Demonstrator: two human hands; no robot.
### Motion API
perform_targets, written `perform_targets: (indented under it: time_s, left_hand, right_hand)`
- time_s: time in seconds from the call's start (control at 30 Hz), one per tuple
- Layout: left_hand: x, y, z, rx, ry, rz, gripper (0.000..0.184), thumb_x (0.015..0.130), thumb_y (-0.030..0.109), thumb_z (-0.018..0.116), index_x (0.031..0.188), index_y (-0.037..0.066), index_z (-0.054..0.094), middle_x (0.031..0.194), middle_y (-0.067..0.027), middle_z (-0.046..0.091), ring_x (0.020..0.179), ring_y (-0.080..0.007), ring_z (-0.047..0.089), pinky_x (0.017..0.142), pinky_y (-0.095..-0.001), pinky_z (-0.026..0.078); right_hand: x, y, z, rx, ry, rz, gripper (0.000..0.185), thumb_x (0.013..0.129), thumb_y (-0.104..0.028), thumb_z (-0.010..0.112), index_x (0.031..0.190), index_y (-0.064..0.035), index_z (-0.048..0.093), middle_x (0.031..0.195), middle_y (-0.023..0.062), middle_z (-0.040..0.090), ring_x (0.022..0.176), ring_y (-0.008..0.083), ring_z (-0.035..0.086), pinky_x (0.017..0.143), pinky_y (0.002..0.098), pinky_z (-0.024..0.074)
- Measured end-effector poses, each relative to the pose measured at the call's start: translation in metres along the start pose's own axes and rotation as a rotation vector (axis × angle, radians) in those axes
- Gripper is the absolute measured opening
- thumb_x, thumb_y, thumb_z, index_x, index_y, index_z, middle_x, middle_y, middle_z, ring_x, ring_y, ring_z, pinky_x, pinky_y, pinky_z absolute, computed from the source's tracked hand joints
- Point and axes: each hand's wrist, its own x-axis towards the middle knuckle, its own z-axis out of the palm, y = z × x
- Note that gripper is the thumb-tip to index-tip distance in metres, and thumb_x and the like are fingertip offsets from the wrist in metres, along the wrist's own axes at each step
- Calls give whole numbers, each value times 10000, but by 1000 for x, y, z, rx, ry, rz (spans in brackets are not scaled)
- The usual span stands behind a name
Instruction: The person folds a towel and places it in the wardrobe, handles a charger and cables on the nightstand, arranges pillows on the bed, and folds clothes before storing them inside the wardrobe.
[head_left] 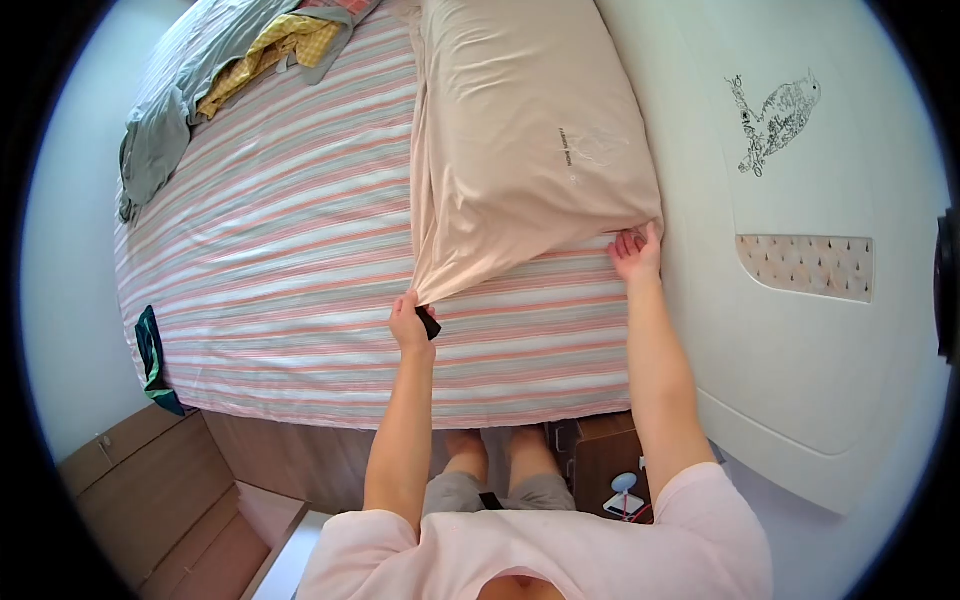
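A beige pillow in its case lies along the head end of the bed, with small dark print on its upper side. My left hand is closed on the near left corner of the pillowcase and pulls the cloth into a taut point. A small black object shows at the palm of that hand; its kind is unclear. At the near right corner of the pillow, beside the headboard, my right hand has its fingers curled on the cloth.
A striped sheet covers the bed. Grey and yellow clothes lie at the far left, a dark green cloth at the near left edge. The white headboard rises on the right. A brown nightstand holds small items.
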Motion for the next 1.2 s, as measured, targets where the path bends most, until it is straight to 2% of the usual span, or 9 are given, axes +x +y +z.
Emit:
perform_targets:
  time_s: [0.1,0.23,0.4,0.53,0.67,0.97,1.13,1.17,1.2]
  left_hand:
    - [-14,14,8,19,-94,20,143,827,200,554,760,78,519,621,6,497,501,-94,477,441,-230,392]
    - [-20,12,2,57,-140,60,120,831,170,562,772,74,521,626,3,506,496,-84,478,447,-212,405]
    - [-17,15,-10,98,-148,122,157,836,181,567,723,79,530,614,6,511,490,-85,488,444,-218,406]
    - [-13,14,-37,319,-167,208,199,827,196,568,687,59,534,565,-3,505,460,-87,472,432,-229,388]
    - [-35,2,-77,608,-219,271,246,828,210,556,681,13,554,515,-14,502,466,-80,458,453,-240,375]
    - [-102,-53,-189,1242,-481,246,273,773,311,544,767,49,617,622,-126,592,586,-290,581,564,-372,440]
    - [-96,-61,-197,1461,-562,219,298,763,356,556,790,66,618,677,-124,609,667,-322,591,613,-414,452]
    - [-89,-61,-196,1539,-569,212,305,760,360,570,820,65,615,686,-124,612,677,-320,595,620,-424,453]
    - [-81,-60,-193,1537,-566,216,305,760,360,570,820,65,615,686,-124,612,677,-320,595,620,-424,453]
  right_hand:
    - [9,-4,7,-18,-141,-17,611,741,-412,651,1149,-44,384,1073,76,463,1025,221,430,915,422,365]
    - [8,-11,24,-9,-111,-59,160,840,-185,541,758,-78,456,649,20,445,710,181,468,773,358,439]
    - [-48,-31,-3,-149,-154,-480,110,833,-108,518,749,-88,450,627,-11,401,617,123,430,656,313,456]
    - [-67,-22,-37,-302,-85,-579,133,822,-116,528,735,-113,427,626,-31,378,594,95,407,614,270,431]
    - [-88,0,-89,-284,22,-549,110,816,-117,520,757,-116,426,656,-29,390,610,100,414,610,277,428]
    - [-143,26,-228,-331,379,-513,82,810,-103,491,887,-87,468,801,15,497,721,127,511,628,289,456]
    - [-128,38,-260,-429,543,-504,100,812,-95,515,885,-47,467,869,82,534,707,163,542,581,300,500]
    - [-125,36,-264,-365,484,-427,138,791,-88,546,871,-20,457,893,112,528,783,215,548,697,332,490]
    - [-129,35,-257,-364,479,-427,138,791,-88,546,871,-20,457,893,112,528,783,215,548,697,332,490]
